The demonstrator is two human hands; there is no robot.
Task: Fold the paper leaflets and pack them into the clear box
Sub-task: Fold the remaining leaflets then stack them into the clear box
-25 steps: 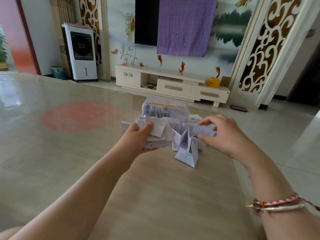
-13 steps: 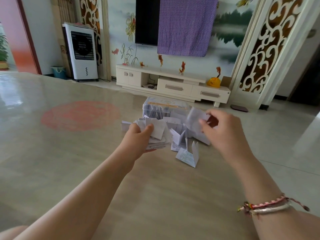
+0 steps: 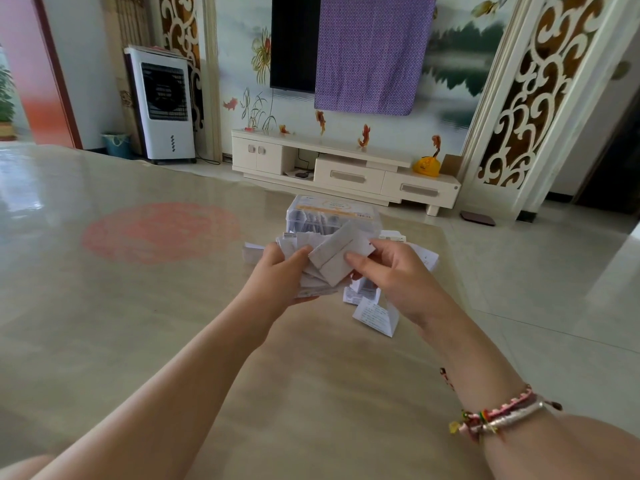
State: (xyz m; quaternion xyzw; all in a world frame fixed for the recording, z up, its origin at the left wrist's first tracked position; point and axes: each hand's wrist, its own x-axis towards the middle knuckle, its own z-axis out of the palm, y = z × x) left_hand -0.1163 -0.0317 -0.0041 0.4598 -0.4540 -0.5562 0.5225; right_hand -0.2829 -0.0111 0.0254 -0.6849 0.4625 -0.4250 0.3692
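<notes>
head view, what changed: 1 second back the right hand (image 3: 398,282) was out to its own side picking a leaflet off the loose pile; now it's swung in toward the left hand (image 3: 277,275) and brought that paper with it.

left hand: curled round a stack of folded leaflets (image 3: 311,285), thumb on top, fingers underneath. Same grip as a second ago, basically hasn't budged.

right hand: fingers pinching the new leaflet (image 3: 341,256) at its near edge, holding it against the top of the stack.

what that means: my guess is this one's about to get creased or just added to the bundle, so we're mid-batch and nothing's going in the box right now.

leaflet look: white, thin, 1 crease line across the middle, tilted up at the far end. Print too small to read.

loose leaflets (image 3: 375,315): just below and beyond the right hand on the table (image 3: 173,341), some half folded and standing up like little tents.

clear box (image 3: 332,216): just past both hands, looks like papers are standing inside already. Can't tell if the lid's on.
</notes>
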